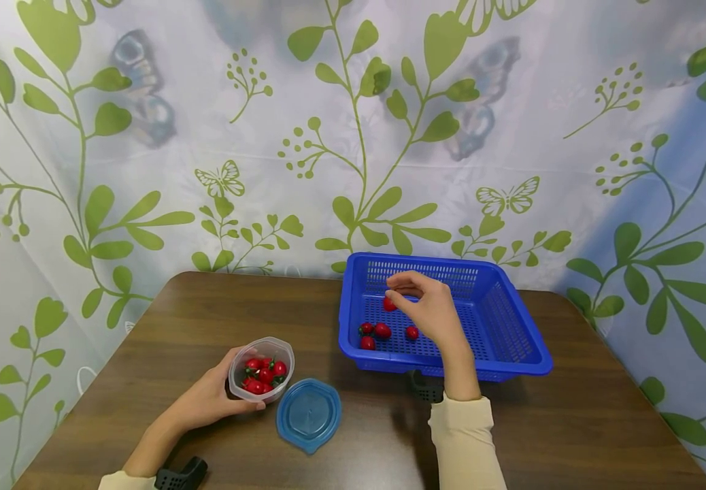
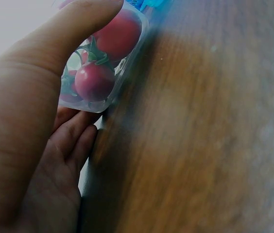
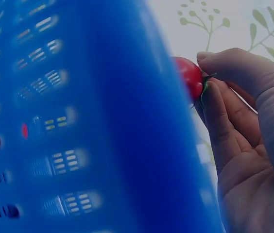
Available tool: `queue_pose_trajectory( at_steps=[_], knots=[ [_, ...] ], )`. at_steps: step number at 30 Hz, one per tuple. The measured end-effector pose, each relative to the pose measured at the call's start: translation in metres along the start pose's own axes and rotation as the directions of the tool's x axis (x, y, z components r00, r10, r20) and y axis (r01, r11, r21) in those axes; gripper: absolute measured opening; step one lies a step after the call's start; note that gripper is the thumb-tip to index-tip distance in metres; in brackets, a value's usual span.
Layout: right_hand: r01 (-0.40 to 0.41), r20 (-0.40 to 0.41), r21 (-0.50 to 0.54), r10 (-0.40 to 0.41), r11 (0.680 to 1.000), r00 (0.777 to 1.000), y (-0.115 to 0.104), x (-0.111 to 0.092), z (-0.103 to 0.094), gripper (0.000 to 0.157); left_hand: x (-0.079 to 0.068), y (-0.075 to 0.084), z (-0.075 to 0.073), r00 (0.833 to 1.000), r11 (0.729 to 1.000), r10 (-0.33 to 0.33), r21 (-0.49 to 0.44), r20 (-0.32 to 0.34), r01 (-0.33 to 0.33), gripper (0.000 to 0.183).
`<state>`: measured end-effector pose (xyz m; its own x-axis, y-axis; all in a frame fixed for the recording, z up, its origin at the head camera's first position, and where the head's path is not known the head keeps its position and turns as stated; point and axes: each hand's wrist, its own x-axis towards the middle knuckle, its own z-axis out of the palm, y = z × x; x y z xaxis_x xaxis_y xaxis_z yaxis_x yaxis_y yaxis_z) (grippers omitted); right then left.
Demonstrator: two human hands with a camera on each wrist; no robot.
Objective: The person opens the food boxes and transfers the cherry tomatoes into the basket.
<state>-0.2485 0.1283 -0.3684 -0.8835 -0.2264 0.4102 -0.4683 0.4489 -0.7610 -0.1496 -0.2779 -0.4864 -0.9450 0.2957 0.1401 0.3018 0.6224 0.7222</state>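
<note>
My left hand (image 1: 211, 391) curls round the side of a clear plastic container (image 1: 290, 348), its thumb along the near wall. Several red cherry tomatoes (image 1: 265, 375) with green stems lie inside it; in the left wrist view one tomato (image 2: 94, 81) shows through the wall. Over the blue basket (image 1: 527, 350), my right hand (image 1: 429, 306) pinches a cherry tomato (image 3: 189, 77) by its green stem end between thumb and fingers. Beneath that hand, a few more tomatoes (image 1: 381, 331) rest on the basket floor, mostly toward its left side.
A blue lid (image 1: 309, 414) lies on the brown wooden table (image 1: 390, 435), right beside the clear container. Behind the table hangs a light curtain (image 1: 255, 136) printed with green leaves and butterflies. The basket's raised walls surround the tomatoes in it.
</note>
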Motion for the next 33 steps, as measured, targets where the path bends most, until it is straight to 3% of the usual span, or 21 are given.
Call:
queue_pose_trajectory(
  at_steps=[17, 33],
  knots=[
    [-0.024, -0.033, -0.067, 0.022, 0.997, 0.999, 0.017, -0.003, -0.014, 0.022, 0.000, -0.001, 0.001, 1.000, 1.000, -0.002, 0.000, -0.004, 0.002, 0.090],
    [-0.032, -0.035, -0.082, 0.029, 0.996, 0.999, 0.021, -0.002, -0.014, 0.022, 0.000, -0.003, 0.002, 1.000, 1.000, 0.004, -0.003, -0.007, -0.004, 0.091]
  ],
)
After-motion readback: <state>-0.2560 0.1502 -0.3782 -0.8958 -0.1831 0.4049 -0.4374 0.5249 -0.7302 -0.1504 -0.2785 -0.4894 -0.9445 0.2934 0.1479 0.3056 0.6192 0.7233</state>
